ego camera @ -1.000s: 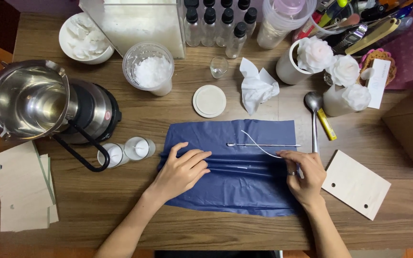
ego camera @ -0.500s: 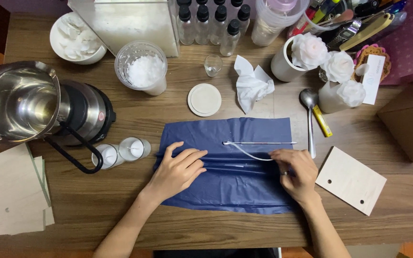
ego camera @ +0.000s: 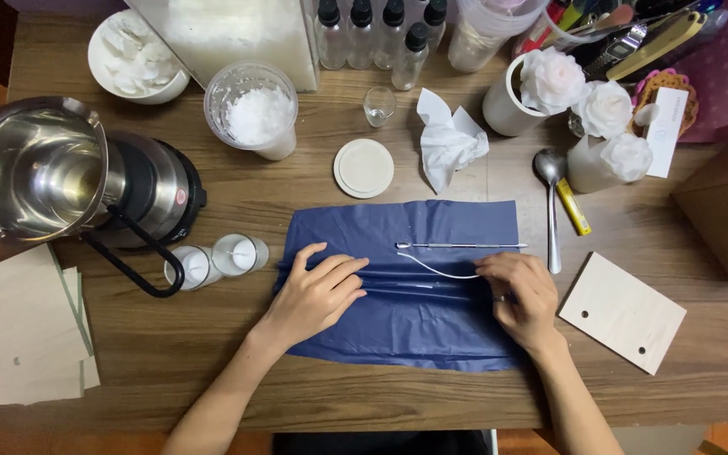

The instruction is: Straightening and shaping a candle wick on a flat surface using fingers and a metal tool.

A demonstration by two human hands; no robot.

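Note:
A blue cloth lies spread on the wooden table. My left hand rests flat on its left part, fingers apart. My right hand sits on the cloth's right side, its fingertips pinching the end of a thin white wick that curves leftward across the cloth. Just above the wick lies a slim metal rod. Two small glass candle jars with wicks stand left of the cloth.
A steel pitcher on a black heater sits at the left. A cup of white wax flakes, round lid, crumpled tissue, spoon, flower-shaped candles, bottles and wooden cards surround the cloth.
My right hand has drawn the wick's end a little lower and left on the cloth. The left hand stays flat in place. The view has shifted slightly.

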